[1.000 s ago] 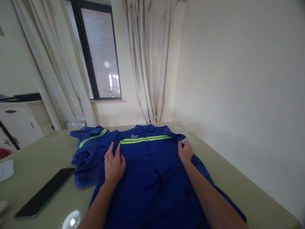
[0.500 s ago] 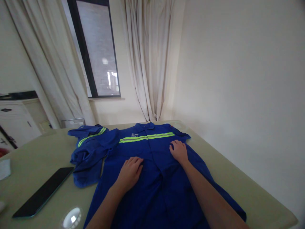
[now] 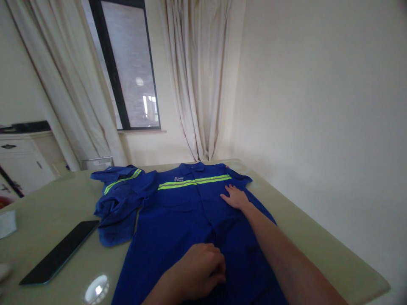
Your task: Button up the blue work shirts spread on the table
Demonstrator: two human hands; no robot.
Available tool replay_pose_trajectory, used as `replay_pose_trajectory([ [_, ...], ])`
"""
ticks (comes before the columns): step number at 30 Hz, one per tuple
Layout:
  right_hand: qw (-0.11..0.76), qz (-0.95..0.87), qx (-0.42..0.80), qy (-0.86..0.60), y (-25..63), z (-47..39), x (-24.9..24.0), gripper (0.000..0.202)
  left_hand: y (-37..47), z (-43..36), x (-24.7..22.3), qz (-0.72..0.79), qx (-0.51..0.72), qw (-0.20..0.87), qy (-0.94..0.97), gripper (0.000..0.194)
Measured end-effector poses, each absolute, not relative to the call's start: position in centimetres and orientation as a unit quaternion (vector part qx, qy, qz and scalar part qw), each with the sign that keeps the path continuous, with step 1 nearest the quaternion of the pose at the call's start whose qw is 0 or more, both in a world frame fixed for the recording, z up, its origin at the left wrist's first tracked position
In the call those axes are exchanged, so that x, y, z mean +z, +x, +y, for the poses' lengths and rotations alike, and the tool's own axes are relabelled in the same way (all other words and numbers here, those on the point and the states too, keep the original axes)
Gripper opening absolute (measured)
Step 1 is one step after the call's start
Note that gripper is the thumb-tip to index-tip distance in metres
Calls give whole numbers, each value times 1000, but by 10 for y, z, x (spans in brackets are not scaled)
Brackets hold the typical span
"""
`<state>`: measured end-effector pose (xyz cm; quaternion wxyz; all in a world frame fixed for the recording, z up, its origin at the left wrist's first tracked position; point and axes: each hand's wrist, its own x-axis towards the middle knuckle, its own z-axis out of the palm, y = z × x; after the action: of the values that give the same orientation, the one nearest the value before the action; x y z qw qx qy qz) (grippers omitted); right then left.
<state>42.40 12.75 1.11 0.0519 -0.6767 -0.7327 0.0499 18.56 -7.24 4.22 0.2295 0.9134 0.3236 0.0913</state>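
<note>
A blue work jacket [image 3: 173, 214] lies front side up with its collar at the far end. A yellow-green reflective band [image 3: 178, 184] crosses its chest. My right hand [image 3: 235, 197] rests flat on the chest below the band, fingers spread. Nearer to me, my left hand [image 3: 202, 269] is over the lower front of the jacket with its fingers curled in. Its fingertips are hidden, so I cannot make out whether cloth is in them. Bunched blue cloth [image 3: 119, 207], also with a reflective band, lies against the jacket's left side.
On the table [image 3: 313, 245], a flat black slab-like object [image 3: 60, 254] lies to the left. A shiny round object or reflection [image 3: 97, 289] shows at the front. White paper [image 3: 6, 223] lies at the left edge. A wall [image 3: 318, 106] runs along the right side.
My left hand has drawn back toward me and to the right, its fingers curling in. My right hand has shifted slightly left and its fingers have spread. The jacket front looks smoother.
</note>
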Motion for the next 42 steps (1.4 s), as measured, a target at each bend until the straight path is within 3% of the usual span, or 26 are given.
replay_pose_trajectory([
  [4, 36, -738, 63, -671, 425, 135, 24, 81, 188, -74, 33, 329, 81, 228, 913, 53],
  [10, 41, -739, 70, -669, 424, 138, 29, 74, 197, -73, 18, 277, 87, 213, 933, 25],
  [14, 50, -738, 65, -670, 422, 132, 24, 73, 199, -75, 32, 277, 108, 231, 927, 7],
  [20, 76, -765, 70, -635, 419, 128, 38, 69, 192, -84, 55, 297, 180, 451, 822, 16],
  [25, 92, -804, 79, -582, 400, 107, 50, 58, 196, -82, 43, 211, 74, 586, 779, 24],
  [28, 89, -808, 83, -576, 378, 74, 34, 69, 193, -72, 38, 299, 103, 495, 809, 24],
  [30, 98, -796, 71, -594, 364, 54, 18, 77, 187, -63, 35, 419, 179, 326, 828, 28],
  [33, 129, -777, 48, -614, 353, 39, 0, 74, 174, -49, 23, 549, 199, 108, 805, 53],
  [36, 138, -775, 51, -614, 353, 44, -2, 73, 163, -36, 8, 579, 133, 68, 801, 74],
  [39, 146, -781, 48, -605, 351, 54, 12, 67, 157, -23, -1, 579, 117, 63, 804, 77],
  [42, 192, -813, 1, -549, 339, 53, 29, 48, 151, -5, -1, 585, 115, 51, 801, 75],
])
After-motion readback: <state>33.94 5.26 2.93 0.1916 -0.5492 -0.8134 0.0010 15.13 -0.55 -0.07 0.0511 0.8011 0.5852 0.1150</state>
